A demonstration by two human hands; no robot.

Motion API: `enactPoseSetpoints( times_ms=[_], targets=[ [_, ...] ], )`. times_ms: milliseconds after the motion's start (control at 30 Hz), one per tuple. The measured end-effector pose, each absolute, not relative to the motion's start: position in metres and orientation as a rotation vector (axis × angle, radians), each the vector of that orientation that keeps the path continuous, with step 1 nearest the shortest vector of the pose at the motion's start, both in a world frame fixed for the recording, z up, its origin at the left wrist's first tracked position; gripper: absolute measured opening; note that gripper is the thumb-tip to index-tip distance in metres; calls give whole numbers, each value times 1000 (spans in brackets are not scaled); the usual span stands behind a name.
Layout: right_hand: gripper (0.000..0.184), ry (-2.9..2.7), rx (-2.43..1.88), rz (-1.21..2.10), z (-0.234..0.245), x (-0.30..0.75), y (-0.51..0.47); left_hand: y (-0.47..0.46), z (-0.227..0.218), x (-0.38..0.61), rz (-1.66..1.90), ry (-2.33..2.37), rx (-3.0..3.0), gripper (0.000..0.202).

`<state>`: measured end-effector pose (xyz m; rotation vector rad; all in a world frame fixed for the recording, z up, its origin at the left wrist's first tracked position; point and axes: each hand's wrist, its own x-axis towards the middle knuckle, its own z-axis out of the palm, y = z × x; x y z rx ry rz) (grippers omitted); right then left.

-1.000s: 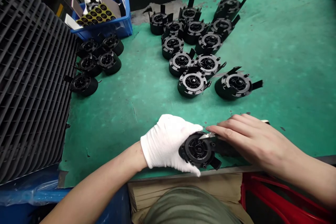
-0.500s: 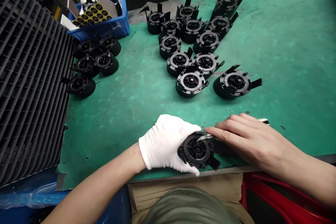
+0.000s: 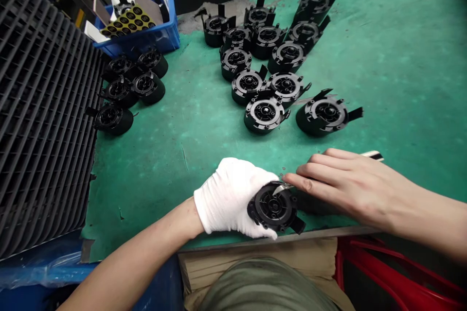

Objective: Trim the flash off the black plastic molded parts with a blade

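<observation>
My left hand [image 3: 233,197], in a white glove, is wrapped round a round black plastic housing [image 3: 275,206] near the table's front edge. The housing's ribbed face with a central hub points up, and a tab sticks out at its lower right. My bare right hand [image 3: 343,187] grips a knife [image 3: 281,188] with a pale and black handle. Its metal tip touches or hovers just over the housing's face; I cannot tell which. The right fingers lie bent over the handle, hiding most of it.
Several similar black housings [image 3: 264,112] stand mid-table, and another group [image 3: 146,86] sits at left. A blue bin [image 3: 160,39] with papers and a yellow sticker sheet stands at the back left. A dark slatted rack [image 3: 44,121] borders the green tabletop [image 3: 394,82]. Red chair [image 3: 368,272] at lower right.
My right hand has shifted slightly up, and the knife is tilted differently, its tip still at the housing's face. My left hand keeps hold of the housing in nearly the same place.
</observation>
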<state>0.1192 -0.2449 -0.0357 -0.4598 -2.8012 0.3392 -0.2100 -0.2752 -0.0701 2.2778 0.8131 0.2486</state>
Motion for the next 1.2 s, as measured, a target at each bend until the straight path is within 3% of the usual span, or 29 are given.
enactPoseSetpoints(
  times_ms=[367, 633, 833, 967, 1133, 1200],
  targets=[
    [53, -2906, -343, 216, -17, 115, -234, -275, -69, -209, 236, 821, 2281, 71],
    [53, -2870, -498, 154, -10, 115, -264, -275, -67, -208, 234, 823, 2283, 70],
    [47, -2871, -680, -91, -13, 111, -296, -274, -63, -208, 210, 820, 2271, 69],
    [50, -2911, -683, -91, -18, 115, -309, -274, -61, -208, 201, 827, 2261, 69],
    [70, -2765, -890, -26, -27, 119, -319, -274, -62, -209, 209, 829, 2262, 66],
    [67, -2771, -914, -31, -30, 116, -322, -275, -63, -209, 223, 830, 2274, 69]
  ],
)
